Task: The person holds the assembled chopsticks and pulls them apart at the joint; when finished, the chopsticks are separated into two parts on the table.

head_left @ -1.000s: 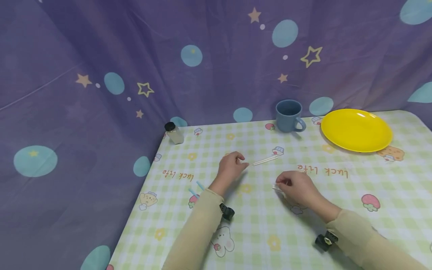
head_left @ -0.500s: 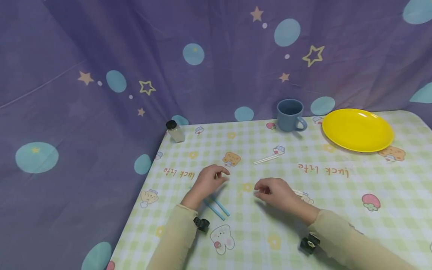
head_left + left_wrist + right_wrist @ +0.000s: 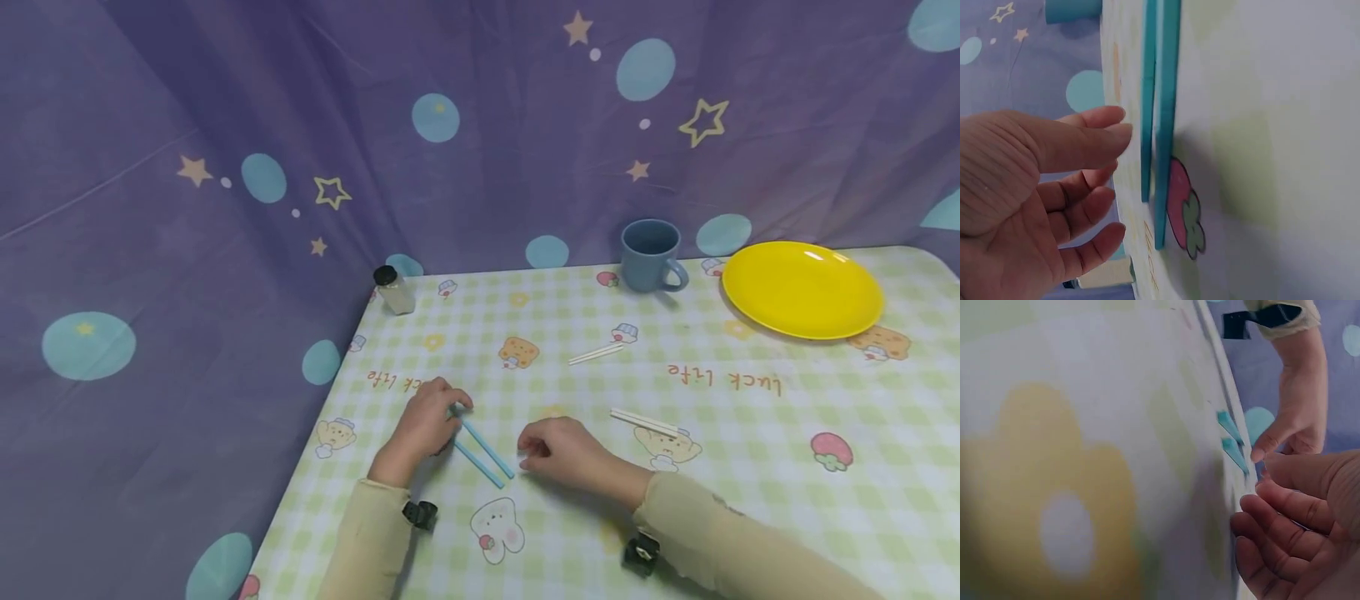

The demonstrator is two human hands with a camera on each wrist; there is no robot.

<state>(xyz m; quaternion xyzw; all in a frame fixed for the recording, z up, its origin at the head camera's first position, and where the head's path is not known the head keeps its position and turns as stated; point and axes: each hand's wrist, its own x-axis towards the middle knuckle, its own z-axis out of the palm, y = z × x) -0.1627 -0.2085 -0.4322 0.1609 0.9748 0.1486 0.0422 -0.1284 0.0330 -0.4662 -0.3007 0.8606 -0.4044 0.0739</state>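
Note:
Two blue sticks (image 3: 487,450) lie side by side on the checked cloth. Over their far end is my left hand (image 3: 426,421); in the left wrist view its fingers (image 3: 1088,219) are loosely bent beside the sticks (image 3: 1165,112), with nothing held. My right hand (image 3: 566,452) hovers just right of the near ends, fingers relaxed and empty; the right wrist view shows the hand (image 3: 1297,519) near the stick ends (image 3: 1234,455). A pair of white sticks (image 3: 645,422) lies to the right of my right hand, and a shorter white pair (image 3: 596,354) lies farther back.
A blue-grey mug (image 3: 649,258) stands at the back edge, with a yellow plate (image 3: 802,290) to its right. A small black-capped jar (image 3: 395,292) stands at the back left corner. Behind the table hangs a purple curtain (image 3: 480,183).
Both hands have moved left and nearer. My right hand has left the white sticks, now in full view on the cloth. My left hand has come back to the blue sticks.

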